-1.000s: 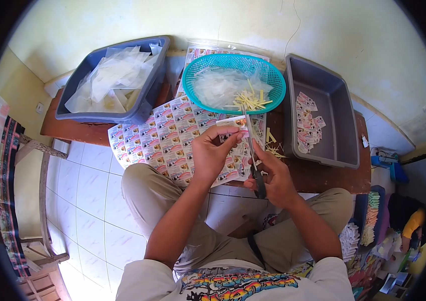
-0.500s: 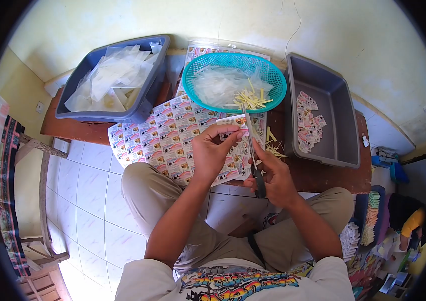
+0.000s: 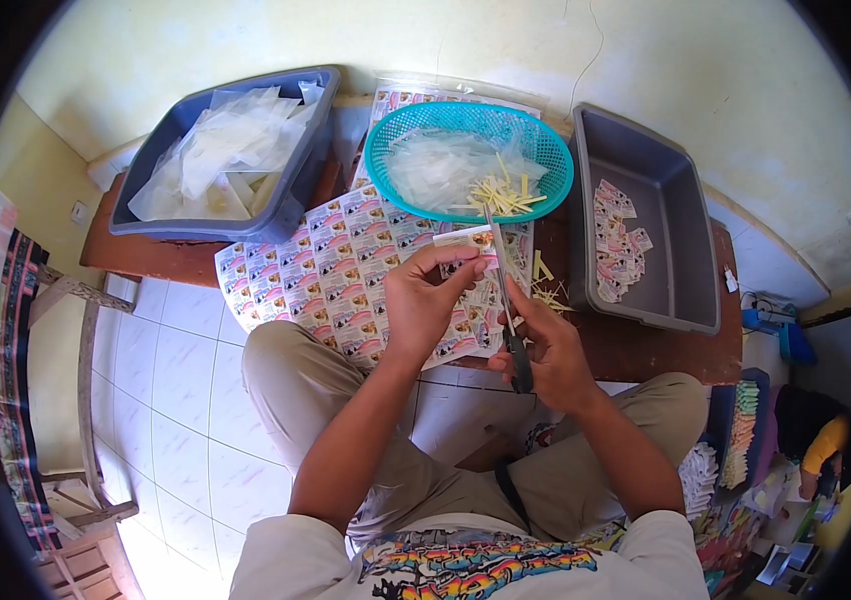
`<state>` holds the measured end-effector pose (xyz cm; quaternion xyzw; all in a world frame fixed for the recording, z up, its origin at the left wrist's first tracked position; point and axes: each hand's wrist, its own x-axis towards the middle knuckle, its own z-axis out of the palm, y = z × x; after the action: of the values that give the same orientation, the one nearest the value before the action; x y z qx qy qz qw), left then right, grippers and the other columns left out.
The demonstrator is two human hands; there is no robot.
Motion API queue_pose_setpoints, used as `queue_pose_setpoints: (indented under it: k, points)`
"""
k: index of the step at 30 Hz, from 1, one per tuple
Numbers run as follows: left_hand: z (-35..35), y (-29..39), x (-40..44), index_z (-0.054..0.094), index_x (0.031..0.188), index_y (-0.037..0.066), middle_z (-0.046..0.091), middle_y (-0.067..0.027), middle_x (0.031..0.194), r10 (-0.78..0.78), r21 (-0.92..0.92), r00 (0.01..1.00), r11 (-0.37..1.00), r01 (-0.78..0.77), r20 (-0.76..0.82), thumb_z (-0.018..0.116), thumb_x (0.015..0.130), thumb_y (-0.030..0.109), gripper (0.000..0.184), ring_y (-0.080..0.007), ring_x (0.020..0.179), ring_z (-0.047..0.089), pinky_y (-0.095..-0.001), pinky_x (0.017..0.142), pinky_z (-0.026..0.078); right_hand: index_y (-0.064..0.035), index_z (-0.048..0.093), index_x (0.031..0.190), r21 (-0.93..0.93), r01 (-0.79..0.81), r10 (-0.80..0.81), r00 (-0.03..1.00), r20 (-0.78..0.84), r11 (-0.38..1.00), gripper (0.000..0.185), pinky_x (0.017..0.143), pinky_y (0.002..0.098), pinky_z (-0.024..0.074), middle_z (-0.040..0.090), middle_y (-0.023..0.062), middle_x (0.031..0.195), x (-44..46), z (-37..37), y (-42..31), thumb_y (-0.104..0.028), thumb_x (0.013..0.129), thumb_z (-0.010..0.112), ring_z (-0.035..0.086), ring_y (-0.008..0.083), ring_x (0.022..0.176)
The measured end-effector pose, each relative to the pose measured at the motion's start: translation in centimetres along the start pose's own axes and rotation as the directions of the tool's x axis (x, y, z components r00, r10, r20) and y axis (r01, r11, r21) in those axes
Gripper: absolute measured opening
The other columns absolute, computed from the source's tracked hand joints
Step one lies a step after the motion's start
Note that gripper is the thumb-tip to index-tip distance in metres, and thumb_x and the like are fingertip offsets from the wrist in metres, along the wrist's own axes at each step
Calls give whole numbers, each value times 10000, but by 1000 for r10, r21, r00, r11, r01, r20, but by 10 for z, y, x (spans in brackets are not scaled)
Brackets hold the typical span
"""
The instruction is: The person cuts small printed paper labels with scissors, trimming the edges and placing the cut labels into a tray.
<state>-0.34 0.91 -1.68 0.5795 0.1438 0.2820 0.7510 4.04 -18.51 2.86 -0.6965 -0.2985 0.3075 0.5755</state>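
My left hand [image 3: 429, 300] pinches a small printed paper label [image 3: 467, 240] between thumb and fingers, over the printed sheets. In my right hand [image 3: 549, 345] is a pair of scissors [image 3: 503, 290] with dark handles. The long blades point away from me, along the right edge of the label. Whether the blades are parted is hard to make out. Under my hands lie the sheets of printed labels [image 3: 330, 265]. Just beyond the blade tips stands a turquoise plastic basket [image 3: 377, 180] with clear plastic pieces [image 3: 440, 165] and thin yellowish strips [image 3: 507, 192] in it.
A grey-blue tub [image 3: 290, 200] of clear plastic bags [image 3: 225, 150] stands at the left. On the right, a grey tub [image 3: 660, 180] holds cut labels [image 3: 617, 245]. Both rest on a low brown wooden table [image 3: 635, 355]. A person [image 3: 820, 435] is at the far right.
Almost nothing differs. My hands, the label and the scissors stay in nearly the same place, with only a very slight shift of the view.
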Motion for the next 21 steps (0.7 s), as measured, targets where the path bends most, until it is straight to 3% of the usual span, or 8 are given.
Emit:
queue_pose_setpoints:
  k: [10, 13, 15, 21]
  points:
    - [0, -1, 0, 773, 1096, -49, 787, -112, 984, 2, -6, 1000, 1000, -2, -3, 825, 914, 6, 197, -130, 823, 738, -262, 738, 609, -151, 393, 1657, -64, 89, -90, 996, -15, 994, 1014, 684, 260, 576, 599, 74, 1164, 1, -2, 14, -9, 791, 901, 590, 108, 839]
    - [-1, -1, -1, 772, 1096, -50, 787, -113, 976, -4, 17, 1000, 1000, 4, 0, 829, 912, 11, 202, -130, 820, 740, -262, 738, 610, -155, 384, 1657, -77, 23, -22, 1000, 8, 997, 935, 627, 246, 620, 522, 87, 1267, 1, -4, 13, 75, 852, 802, 637, 119, 885]
    - [-2, -2, 0, 771, 1093, -49, 787, -114, 975, -5, 11, 1000, 1000, 5, 0, 829, 912, 13, 200, -128, 819, 739, -260, 739, 610, -133, 429, 1640, 1, -9, 9, 997, -77, 1000, 1001, 716, 280, 537, 619, 70, 1097, 1, -2, 8, -106, 778, 937, 594, 102, 776]
    - [-4, -4, -1, 764, 1089, -47, 782, -110, 992, 8, 25, 1000, 1000, -9, 9, 821, 920, 10, 187, -125, 838, 738, -256, 754, 612, -146, 454, 1630, -187, 38, -51, 997, -63, 982, 1014, 735, 302, 523, 634, 77, 1070, 3, -10, 17, -267, 761, 964, 595, 127, 776]
